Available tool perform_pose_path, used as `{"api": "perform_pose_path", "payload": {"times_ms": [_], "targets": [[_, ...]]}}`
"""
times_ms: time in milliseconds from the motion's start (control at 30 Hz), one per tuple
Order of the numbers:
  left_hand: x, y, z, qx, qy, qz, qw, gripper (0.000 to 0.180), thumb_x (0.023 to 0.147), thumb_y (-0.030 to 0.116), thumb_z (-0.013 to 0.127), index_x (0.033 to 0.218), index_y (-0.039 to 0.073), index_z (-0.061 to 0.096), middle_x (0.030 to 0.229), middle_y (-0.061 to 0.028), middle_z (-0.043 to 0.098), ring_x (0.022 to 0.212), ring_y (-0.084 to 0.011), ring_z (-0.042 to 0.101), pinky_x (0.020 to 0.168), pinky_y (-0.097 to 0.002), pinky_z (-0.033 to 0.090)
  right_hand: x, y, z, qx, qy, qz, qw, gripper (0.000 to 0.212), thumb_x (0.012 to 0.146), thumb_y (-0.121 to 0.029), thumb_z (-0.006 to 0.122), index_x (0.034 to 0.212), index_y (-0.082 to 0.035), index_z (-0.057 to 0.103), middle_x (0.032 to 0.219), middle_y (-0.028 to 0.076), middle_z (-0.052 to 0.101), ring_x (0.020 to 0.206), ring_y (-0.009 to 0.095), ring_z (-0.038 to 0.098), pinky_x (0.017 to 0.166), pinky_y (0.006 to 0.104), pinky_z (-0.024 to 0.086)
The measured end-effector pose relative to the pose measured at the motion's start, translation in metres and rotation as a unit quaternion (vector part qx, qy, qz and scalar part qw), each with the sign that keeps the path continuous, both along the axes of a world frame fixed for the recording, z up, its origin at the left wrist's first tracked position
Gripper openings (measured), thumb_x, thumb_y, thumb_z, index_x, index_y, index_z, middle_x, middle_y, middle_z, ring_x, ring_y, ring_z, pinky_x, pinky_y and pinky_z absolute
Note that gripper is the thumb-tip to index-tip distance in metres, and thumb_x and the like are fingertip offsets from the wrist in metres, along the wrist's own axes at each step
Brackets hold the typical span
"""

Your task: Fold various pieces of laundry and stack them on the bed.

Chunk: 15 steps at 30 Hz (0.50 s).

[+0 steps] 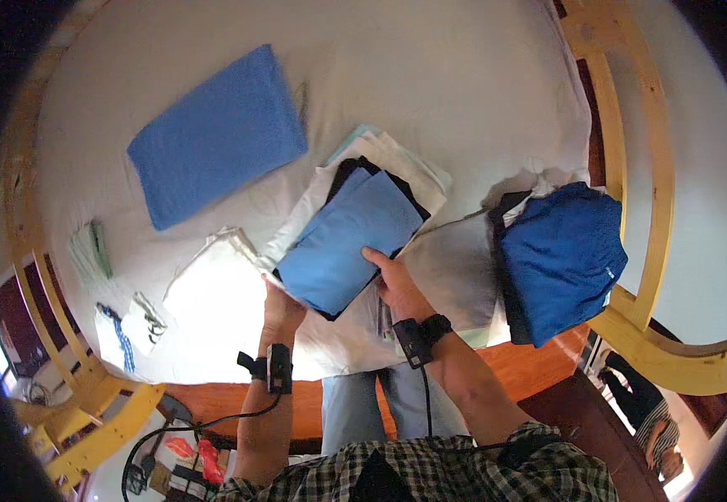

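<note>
One light-blue folded garment (351, 234) is in the middle of the bed, tilted, with a black folded cloth (416, 201) showing past its edges and, under that, a white folded cloth (420, 171) with a pale-green edge at the top. Two hands are on the bundle. The right hand (398, 280) pinches the near right edge, thumb pressed flat on the blue top; its other fingers are hidden beneath. The left hand (283, 308) is at the near left corner; its fingers run out of sight under the cloth, so I cannot tell how they are closed. Two black devices are strapped on, one per wrist: left device (279, 368), right device (413, 343).

Just right of the bundle lies one grey folded cloth (459, 263), then one dark-blue garment (564, 259) over darker fabric. To the left is one bright white folded cloth (217, 276); farther left are one small pale-green folded cloth (91, 251) and two small patterned pieces, one blue-checked (120, 335). One blue towel (221, 138) lies beyond, on the pale sheet (430, 67). One other person (656, 422) in a striped top appears lower right.
</note>
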State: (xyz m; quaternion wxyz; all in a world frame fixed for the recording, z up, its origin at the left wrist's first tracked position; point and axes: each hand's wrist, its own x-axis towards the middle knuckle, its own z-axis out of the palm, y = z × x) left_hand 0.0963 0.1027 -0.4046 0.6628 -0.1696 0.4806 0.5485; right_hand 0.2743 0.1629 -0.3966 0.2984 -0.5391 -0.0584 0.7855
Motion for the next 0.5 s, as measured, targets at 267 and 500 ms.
{"api": "perform_pose_path", "payload": {"times_ms": [267, 500], "targets": [[-0.007, 0.043, 0.030, 0.154, 0.598, -0.379, 0.689, 0.066, 0.062, 0.027, 0.066, 0.111, -0.004, 0.034, 0.106, -0.0213, 0.043, 0.103, -0.0300, 0.040, 0.086, -0.0334, 0.034, -0.002, -0.024, -0.046, 0.081, -0.139, -0.028, 0.987, 0.053, 0.067, -0.011, 0.063, 0.112, -0.004, 0.037, 0.110, 0.008, 0.044, 0.097, 0.023, 0.044, 0.083, 0.0329, 0.036], [-0.009, 0.078, -0.001, 0.062, 0.492, -0.571, 0.655, 0.084, 0.041, 0.032, 0.074, 0.106, -0.008, 0.038, 0.105, -0.0227, 0.046, 0.096, -0.0321, 0.047, 0.081, -0.0320, 0.038, -0.010, -0.044, -0.004, 0.056, -0.172, 0.048, 0.982, 0.048, 0.071, -0.017, 0.060, 0.111, -0.005, 0.037, 0.107, 0.006, 0.044, 0.095, 0.017, 0.043, 0.078, 0.0324, 0.036]]}}
